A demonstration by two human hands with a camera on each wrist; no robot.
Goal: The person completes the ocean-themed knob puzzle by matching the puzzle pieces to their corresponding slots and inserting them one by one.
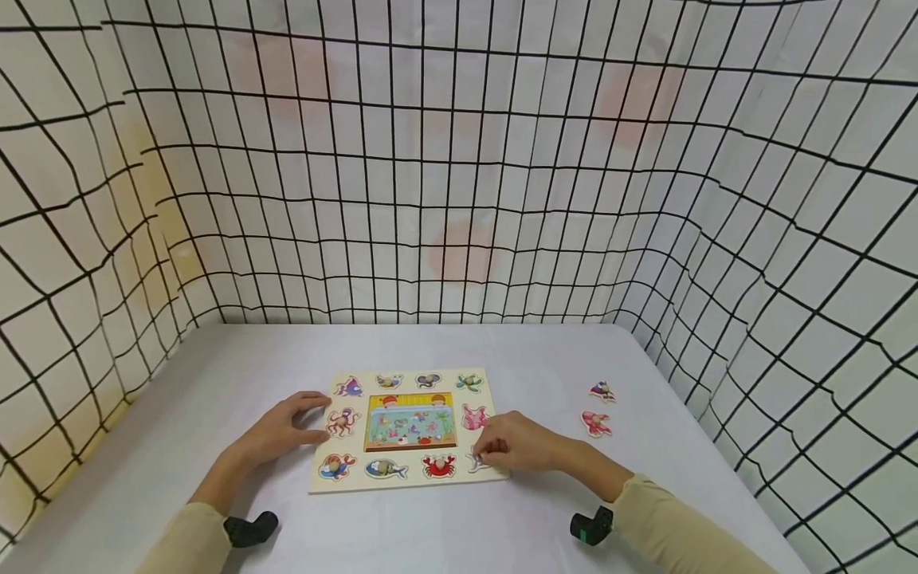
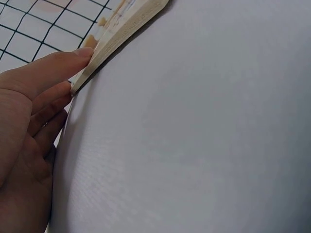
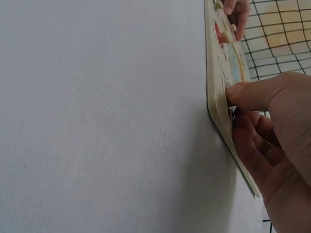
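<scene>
A wooden peg puzzle board (image 1: 409, 485) with sea-animal pieces lies flat on the white table. My left hand (image 1: 276, 429) steadies its left edge, thumb and fingers spread apart; in the left wrist view the thumb (image 2: 58, 68) touches the board's side (image 2: 116, 43). At the lower right corner, my right hand (image 1: 519, 442) pinches a small puzzle piece (image 1: 476, 460) against the board. Its thumb and fingertips mostly cover that piece. Just above the right hand sits a pink piece (image 1: 474, 417). A red crab piece (image 1: 439, 466) lies in the bottom row.
Two loose puzzle pieces lie on the table right of the board: a dark bluish one (image 1: 602, 391) and a red-pink one (image 1: 596, 423). White walls with a black grid (image 1: 452, 159) enclose the table (image 1: 545, 526) at the back and sides.
</scene>
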